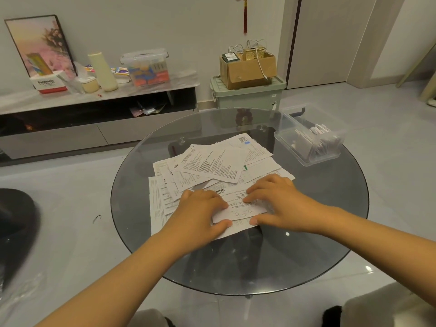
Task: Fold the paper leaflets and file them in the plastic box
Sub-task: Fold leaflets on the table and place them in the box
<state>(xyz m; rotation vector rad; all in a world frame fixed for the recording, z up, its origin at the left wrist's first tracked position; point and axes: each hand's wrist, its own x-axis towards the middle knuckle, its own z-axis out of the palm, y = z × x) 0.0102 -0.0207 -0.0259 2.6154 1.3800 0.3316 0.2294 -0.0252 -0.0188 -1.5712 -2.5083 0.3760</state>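
While both forearms reach forward, left hand (203,210) and right hand (274,201) press flat-fingered on the half-folded leaflet (240,212).

Round dark glass table (236,263). Loose pile of printed leaflets (212,166) spread over its centre; clear plastic box (309,140) holding folded papers near its far right edge.
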